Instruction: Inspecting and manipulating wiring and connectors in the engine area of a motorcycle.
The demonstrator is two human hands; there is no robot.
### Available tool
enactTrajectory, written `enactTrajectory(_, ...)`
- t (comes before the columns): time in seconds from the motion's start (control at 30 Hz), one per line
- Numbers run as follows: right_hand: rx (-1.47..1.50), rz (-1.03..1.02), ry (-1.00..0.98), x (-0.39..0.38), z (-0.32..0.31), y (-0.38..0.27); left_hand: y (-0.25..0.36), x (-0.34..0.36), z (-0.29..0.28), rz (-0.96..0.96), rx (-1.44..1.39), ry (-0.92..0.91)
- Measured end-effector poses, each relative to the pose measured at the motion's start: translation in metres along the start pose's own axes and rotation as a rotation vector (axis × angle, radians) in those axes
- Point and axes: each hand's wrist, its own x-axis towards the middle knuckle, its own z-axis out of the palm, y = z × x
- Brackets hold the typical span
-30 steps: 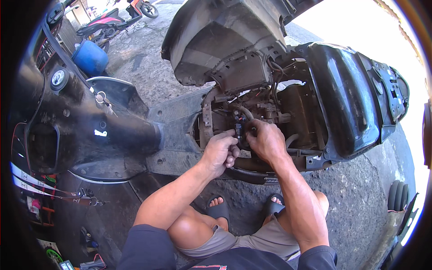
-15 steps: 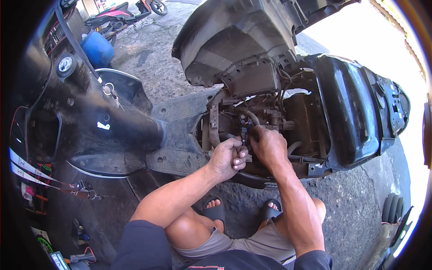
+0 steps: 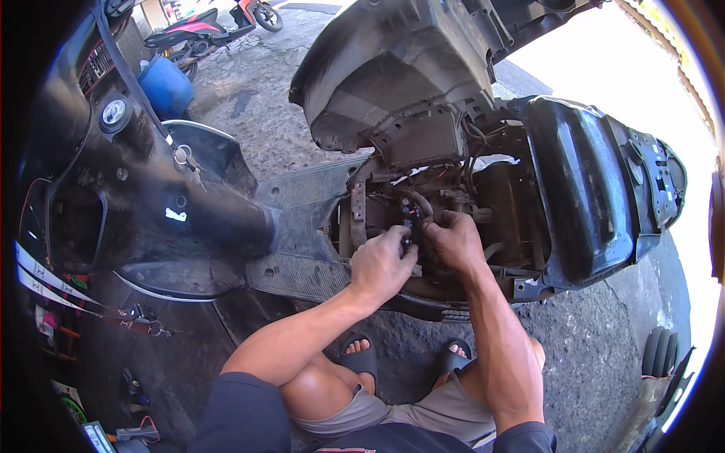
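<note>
A black scooter lies across the view with its engine bay exposed. Over that opening, my left hand is back-up, its fingers bent down and closed at the lower end of a small black part. Beside it on the right, my right hand has thumb and fingers pinched together near the lower end of a grey-black hose. Whatever lies between the right fingertips is hidden. The hands are close together but apart.
A raised black storage box stands over the bay's far side. To the left are the ribbed footboard and keys in the front panel; to the right, a black tail cover. Beyond are a blue barrel and another scooter.
My left hand has turned from a curled fist to back-up, its fingers now reaching down to the black part. My right hand has rolled slightly, with its knuckles higher.
</note>
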Motion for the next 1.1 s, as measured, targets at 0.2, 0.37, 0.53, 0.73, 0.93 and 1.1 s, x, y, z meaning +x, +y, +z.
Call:
enactTrajectory(0.2, 0.106, 0.118, -0.071, -0.001, -0.003, -0.004, 0.005, 0.009, 0.008, 0.091, 0.135, -0.003)
enactTrajectory(0.37, 0.059, 0.093, -0.055, 0.001, -0.004, -0.005, 0.008, 0.013, 0.013, 0.053, 0.136, 0.001)
enactTrajectory(0.53, -0.131, 0.009, 0.038, 0.000, -0.003, -0.010, -0.002, 0.018, 0.019, 0.065, 0.111, 0.028)
enactTrajectory(0.73, -0.390, -0.312, 0.113, 0.014, -0.010, -0.020, 0.004, 0.019, 0.025, 0.079, 0.103, 0.053)
enactTrajectory(0.93, -0.697, -0.277, 0.017, 0.022, 0.002, -0.022, 0.000, 0.018, 0.024, 0.098, 0.103, 0.054)
enactTrajectory(1.1, -0.737, -0.302, 0.021, 0.018, 0.000, -0.025, 0.003, 0.016, 0.017, 0.074, 0.049, 0.048)
